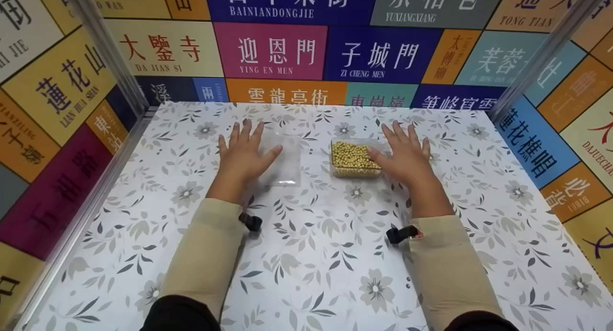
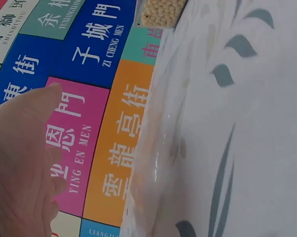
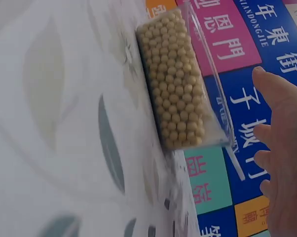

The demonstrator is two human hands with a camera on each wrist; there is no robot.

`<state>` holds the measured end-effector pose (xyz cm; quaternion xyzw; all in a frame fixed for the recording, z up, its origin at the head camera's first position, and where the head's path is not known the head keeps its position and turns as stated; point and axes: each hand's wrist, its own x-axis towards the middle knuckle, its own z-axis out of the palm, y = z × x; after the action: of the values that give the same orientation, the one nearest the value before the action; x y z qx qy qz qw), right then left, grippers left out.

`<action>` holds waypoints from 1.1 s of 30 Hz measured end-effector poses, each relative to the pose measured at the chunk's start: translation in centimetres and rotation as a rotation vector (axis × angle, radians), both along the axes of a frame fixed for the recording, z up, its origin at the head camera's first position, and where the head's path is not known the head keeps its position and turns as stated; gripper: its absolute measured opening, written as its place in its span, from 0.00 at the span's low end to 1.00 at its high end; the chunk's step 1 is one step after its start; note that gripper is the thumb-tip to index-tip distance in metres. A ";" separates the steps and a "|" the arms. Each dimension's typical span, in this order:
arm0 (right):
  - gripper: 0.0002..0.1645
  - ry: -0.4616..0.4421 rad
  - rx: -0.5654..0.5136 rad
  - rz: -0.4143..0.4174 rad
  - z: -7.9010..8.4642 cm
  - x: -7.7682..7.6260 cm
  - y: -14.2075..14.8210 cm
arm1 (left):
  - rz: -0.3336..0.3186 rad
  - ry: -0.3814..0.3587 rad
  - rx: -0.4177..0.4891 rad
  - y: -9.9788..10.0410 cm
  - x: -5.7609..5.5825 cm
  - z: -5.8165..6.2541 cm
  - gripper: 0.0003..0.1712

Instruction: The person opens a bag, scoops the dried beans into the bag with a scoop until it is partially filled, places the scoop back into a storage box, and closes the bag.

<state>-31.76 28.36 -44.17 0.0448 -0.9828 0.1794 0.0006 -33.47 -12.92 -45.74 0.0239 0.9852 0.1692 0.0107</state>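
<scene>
A clear rectangular plastic box (image 1: 355,172) filled with small round yellowish beans (image 3: 175,79) stands right of the table's middle. To its left a flat, transparent plastic bag (image 1: 287,165) lies on the cloth, partly covered by the left hand. The left hand (image 1: 245,154), palm down with spread fingers, is at the bag's left side and holds nothing. Beside the box is the right hand (image 1: 407,156), its fingers straight and spread. Its thumb overlaps the box's right edge in the head view, while the right wrist view shows a gap between them.
A white tablecloth (image 1: 306,235) with grey flowers and leaves covers the table. Panels with coloured lettering (image 1: 270,51) stand behind and at both sides, with metal posts (image 1: 115,48) at the corners. Black straps with small devices (image 1: 251,222) sit on both wrists.
</scene>
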 end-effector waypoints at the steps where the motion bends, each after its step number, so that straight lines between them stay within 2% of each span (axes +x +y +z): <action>1: 0.57 0.002 -0.011 0.004 0.0 0.0 -0.4 | -0.003 0.006 0.000 -0.2 0.0 -0.1 0.60; 5: 0.57 0.013 -0.028 0.026 0.3 -0.1 -2.4 | -0.009 0.023 0.007 -1.3 0.2 -0.4 0.62; 15: 0.57 0.027 -0.051 0.099 1.2 0.0 -8.6 | -0.003 -0.006 0.026 -5.0 0.7 -0.3 0.66; 24: 0.57 0.018 -0.054 0.185 1.2 0.4 -14.3 | 0.001 -0.040 0.071 -8.7 1.2 -0.6 0.64; 27: 0.58 0.012 -0.084 0.219 0.9 0.6 -15.7 | -0.005 -0.074 0.123 -9.0 1.2 -0.8 0.64; 33: 0.59 -0.026 -0.139 0.245 0.2 1.0 -16.8 | -0.045 -0.192 0.264 -8.1 1.0 -0.5 0.61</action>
<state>-30.75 11.60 -44.00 0.1619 -0.9550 0.2464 -0.0309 -32.43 -21.04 -46.28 0.0308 0.9481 0.2985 0.1056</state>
